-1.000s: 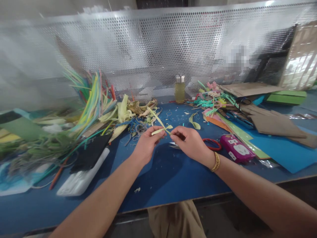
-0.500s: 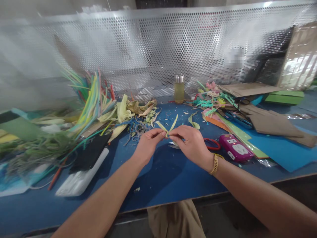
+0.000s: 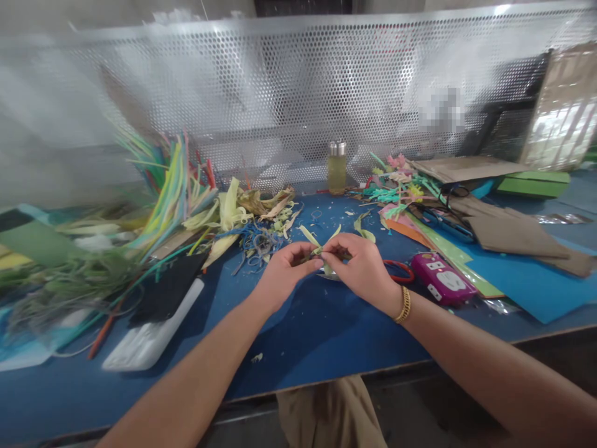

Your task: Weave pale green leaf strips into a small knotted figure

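Note:
Over the middle of the blue table, my left hand [image 3: 290, 272] and my right hand [image 3: 359, 264] meet, both closed in a pinch. Between their fingertips is a pale green strip of husk [image 3: 308, 236], with two ends sticking up in a V. The pinched middle of the strip is mostly hidden by my fingers. Just beneath my fingers, a shiny metal blade [image 3: 329, 275] partly shows on the table. A loose curled piece of husk [image 3: 365, 228] lies beyond my right hand.
Husks [image 3: 231, 208] and tangled blue string [image 3: 263, 241] lie left of centre, beside colourful strips [image 3: 170, 193]. A capped bottle [image 3: 337, 168] stands at the back. Right are a red ring [image 3: 400, 271], a purple power strip [image 3: 443, 279], blue paper [image 3: 527, 280] and cardboard [image 3: 510, 231].
The strip's ends stand lower and show less above my fingers. My left thumb has stretched further toward my right hand, and my fingers have shifted their pinch.

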Demonstrator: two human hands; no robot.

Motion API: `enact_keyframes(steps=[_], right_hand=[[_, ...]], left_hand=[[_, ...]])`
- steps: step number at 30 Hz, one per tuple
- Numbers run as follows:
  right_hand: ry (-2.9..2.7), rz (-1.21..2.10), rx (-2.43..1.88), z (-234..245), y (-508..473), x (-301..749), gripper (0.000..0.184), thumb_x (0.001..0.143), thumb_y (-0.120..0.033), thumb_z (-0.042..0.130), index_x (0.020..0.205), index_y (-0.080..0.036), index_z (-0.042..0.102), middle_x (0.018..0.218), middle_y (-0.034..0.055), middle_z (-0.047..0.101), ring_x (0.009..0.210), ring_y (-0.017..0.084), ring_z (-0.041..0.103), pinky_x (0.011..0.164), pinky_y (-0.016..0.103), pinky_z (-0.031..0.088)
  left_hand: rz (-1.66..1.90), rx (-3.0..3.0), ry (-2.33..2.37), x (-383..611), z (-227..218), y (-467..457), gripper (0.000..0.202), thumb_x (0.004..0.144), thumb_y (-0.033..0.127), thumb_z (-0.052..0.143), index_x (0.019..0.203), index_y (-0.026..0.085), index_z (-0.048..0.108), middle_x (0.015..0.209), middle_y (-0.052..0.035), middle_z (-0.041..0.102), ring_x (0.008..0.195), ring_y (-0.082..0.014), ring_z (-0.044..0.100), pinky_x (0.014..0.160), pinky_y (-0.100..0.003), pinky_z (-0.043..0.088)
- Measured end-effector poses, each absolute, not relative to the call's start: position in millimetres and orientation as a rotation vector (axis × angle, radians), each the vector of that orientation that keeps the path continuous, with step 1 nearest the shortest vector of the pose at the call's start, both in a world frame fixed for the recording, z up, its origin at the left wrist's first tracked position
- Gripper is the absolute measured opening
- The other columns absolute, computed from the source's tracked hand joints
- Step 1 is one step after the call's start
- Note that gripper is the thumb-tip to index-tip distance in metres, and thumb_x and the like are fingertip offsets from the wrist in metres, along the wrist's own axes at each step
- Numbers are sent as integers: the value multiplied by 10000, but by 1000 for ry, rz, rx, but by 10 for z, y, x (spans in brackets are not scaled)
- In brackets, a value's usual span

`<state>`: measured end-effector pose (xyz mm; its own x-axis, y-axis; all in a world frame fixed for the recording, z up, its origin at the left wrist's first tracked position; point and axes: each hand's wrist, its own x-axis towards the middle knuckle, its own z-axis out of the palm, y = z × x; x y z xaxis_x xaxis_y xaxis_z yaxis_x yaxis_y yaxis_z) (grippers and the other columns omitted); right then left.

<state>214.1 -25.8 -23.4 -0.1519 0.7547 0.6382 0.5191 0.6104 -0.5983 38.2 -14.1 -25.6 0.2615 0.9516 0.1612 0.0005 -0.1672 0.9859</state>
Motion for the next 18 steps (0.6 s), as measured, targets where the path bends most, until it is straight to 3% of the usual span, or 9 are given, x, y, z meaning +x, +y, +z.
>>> enact_keyframes(steps=[9,18], right_hand=[[-1846,293,-1007,-221,-255,2145,70,836,-156,607,816,-202,656,770,0,673,716,127,594,675,246,434],[-1789,413,-1039,-244,-258,2128,87,800,-175,657,879,-211,646,766,-9,687,702,125,632,648,233,460]], left_hand=[[1157,1453,1016,364,-253,-106,194,744,351,741,847,187,720,850,-26,677,813,-167,573,811,-299,439],[1208,1692,1123,328,-288,-75,156,779,358,709,872,254,778,920,-53,727,915,-228,616,880,-348,431]])
